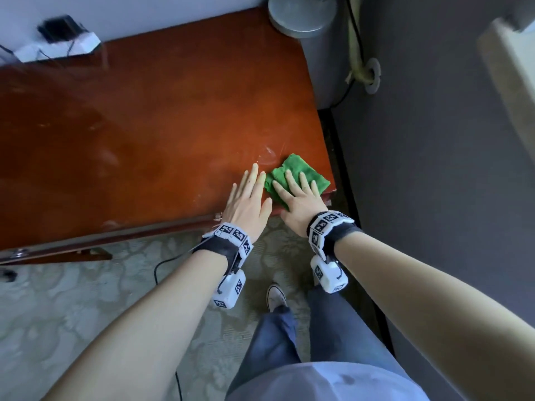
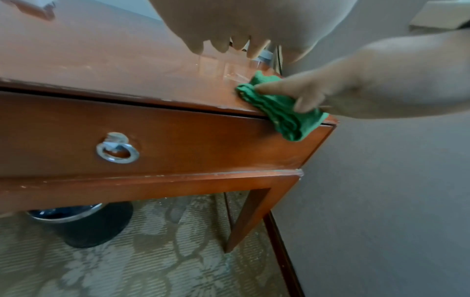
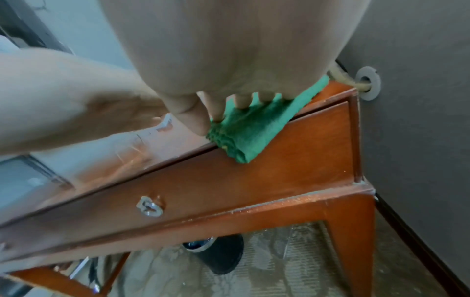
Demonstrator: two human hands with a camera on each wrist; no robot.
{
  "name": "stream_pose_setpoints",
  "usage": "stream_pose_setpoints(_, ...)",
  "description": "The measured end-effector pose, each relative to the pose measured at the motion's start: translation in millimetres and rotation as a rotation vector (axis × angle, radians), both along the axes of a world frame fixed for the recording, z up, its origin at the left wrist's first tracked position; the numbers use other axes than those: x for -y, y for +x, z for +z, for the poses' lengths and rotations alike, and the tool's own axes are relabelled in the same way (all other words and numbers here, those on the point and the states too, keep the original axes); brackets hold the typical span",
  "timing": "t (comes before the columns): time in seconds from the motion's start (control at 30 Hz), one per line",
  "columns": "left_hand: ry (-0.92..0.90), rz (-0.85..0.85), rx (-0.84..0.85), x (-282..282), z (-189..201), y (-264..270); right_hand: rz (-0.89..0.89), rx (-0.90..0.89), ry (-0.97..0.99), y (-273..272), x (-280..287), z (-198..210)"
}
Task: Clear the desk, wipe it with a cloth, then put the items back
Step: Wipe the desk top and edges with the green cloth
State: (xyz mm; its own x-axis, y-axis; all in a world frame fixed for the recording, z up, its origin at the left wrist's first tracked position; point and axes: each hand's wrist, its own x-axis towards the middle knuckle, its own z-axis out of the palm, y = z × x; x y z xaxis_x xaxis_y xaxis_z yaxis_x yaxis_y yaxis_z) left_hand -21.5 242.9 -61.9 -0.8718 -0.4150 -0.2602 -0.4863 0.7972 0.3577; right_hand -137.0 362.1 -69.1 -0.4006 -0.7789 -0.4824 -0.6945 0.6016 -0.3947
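Pressing flat on the green cloth [image 1: 298, 175], the right hand [image 1: 301, 198] keeps its fingers straight and spread, a released grip that pins rather than clenches. The cloth lies folded at the near right corner of the bench [image 1: 144, 134], one fold hanging over the front edge above the drawer [image 2: 178, 140]. Just left of it, the left hand [image 1: 249, 201] rests on the bare wood, fingers straight, released too. A ring pull [image 2: 117, 151] sits on the drawer front. Below stand a dark bin [image 2: 84, 225] and patterned carpet [image 1: 86, 299]. At the far edge are a round metal base [image 1: 301, 15] and a white power strip [image 1: 58, 47].
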Motion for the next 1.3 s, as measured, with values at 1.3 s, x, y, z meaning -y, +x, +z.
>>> stream_pose_setpoints(1.3, -0.003, 0.08, 0.251, 40.8, -37.7, -155.5, 0.103, -0.215, -0.022, -131.5, 7.1, -17.2)
